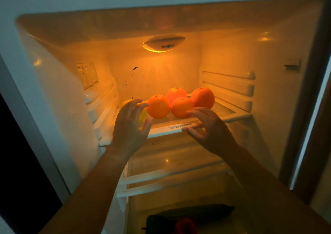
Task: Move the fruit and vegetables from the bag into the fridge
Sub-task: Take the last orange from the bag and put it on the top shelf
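In the open fridge (53, 72), on the upper shelf (232, 116): four oranges (158, 106), bunched together and touching. Left of them on the same shelf, a yellow fruit (126, 102), half hidden behind the left grip (129, 126). Wide, fingers spread; touching the fruit or not, cannot tell. At the shelf's front rail, the right grip (207, 126): wide too, holding nothing, fingertips just beside the front orange (181, 106).

Bare left hand (129, 126) and bare right hand (211, 128), slender fingers (195, 112), uncovered forearms (100, 176).
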